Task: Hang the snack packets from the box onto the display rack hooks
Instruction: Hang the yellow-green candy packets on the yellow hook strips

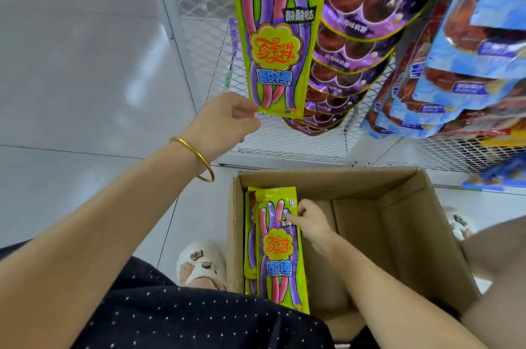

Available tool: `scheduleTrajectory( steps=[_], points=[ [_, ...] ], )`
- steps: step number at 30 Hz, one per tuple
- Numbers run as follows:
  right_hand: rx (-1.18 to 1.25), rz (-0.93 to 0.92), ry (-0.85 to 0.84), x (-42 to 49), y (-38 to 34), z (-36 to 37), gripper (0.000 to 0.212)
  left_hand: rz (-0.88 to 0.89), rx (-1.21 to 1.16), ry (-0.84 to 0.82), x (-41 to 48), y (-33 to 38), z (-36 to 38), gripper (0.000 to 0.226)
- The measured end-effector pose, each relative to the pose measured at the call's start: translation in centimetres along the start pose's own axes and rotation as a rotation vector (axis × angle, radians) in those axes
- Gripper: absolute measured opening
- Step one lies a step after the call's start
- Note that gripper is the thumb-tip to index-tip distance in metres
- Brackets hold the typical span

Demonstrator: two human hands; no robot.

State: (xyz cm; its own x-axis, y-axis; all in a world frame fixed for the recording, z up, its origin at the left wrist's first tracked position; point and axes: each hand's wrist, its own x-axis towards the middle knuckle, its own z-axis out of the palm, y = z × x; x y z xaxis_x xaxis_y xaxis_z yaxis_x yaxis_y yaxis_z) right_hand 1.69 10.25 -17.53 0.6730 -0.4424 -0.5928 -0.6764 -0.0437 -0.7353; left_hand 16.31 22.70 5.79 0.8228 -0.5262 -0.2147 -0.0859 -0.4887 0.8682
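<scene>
Snack packet (277,249) in the box (398,186): my right hand (310,222) pinches it near its top, my left hand (225,121) pinches the hung packet (277,44) by a corner (a tug could unhook it).

Single view: a wide-angle camera worn on the head, facing forward and steeply down onto the floor (71,64). The display rack (199,21) and hanging packet (280,35) fill the upper frame, close to the lens. The box (398,178) and boxed packet (280,252) sit lower centre, farther off. The left hand (225,118) enters from the lower left, the right hand (310,220) from the lower right.
</scene>
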Motion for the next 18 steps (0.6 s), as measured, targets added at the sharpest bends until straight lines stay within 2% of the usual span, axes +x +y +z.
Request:
scheduleTrajectory(
  steps=[3,6,8,9,12,16,18],
  points=[
    [0.199,-0.042,-0.157,-1.1,-2.4,-2.6,0.033,0.002,0.134,-0.06,0.3,-0.5,0.6,0.029],
    [0.141,-0.216,-0.187,-3.1,-7.1,-5.4,0.032,-0.029,0.349,-0.165,0.2,-1.0,1.2,0.046],
    [0.14,-0.343,-0.169,-4.6,-10.1,-7.0,0.03,-0.019,0.412,-0.207,0.0,-0.7,1.8,0.051],
    [0.149,-0.4,-0.152,-5.3,-11.4,-7.7,0.029,0.012,0.389,-0.203,-0.1,-0.2,1.9,0.047],
    [0.205,-0.574,-0.084,-7.7,-15.0,-9.4,0.026,0.172,0.284,-0.12,-0.1,2.5,1.5,0.012],
    [0.182,-0.901,0.171,-11.2,-19.2,-10.0,0.051,0.321,0.189,0.016,-0.5,7.0,-0.6,0.008],
    [0.111,-1.038,0.283,-12.6,-21.4,-10.0,0.049,0.381,0.165,0.048,-0.9,9.1,-1.8,0.007]
  ],
)
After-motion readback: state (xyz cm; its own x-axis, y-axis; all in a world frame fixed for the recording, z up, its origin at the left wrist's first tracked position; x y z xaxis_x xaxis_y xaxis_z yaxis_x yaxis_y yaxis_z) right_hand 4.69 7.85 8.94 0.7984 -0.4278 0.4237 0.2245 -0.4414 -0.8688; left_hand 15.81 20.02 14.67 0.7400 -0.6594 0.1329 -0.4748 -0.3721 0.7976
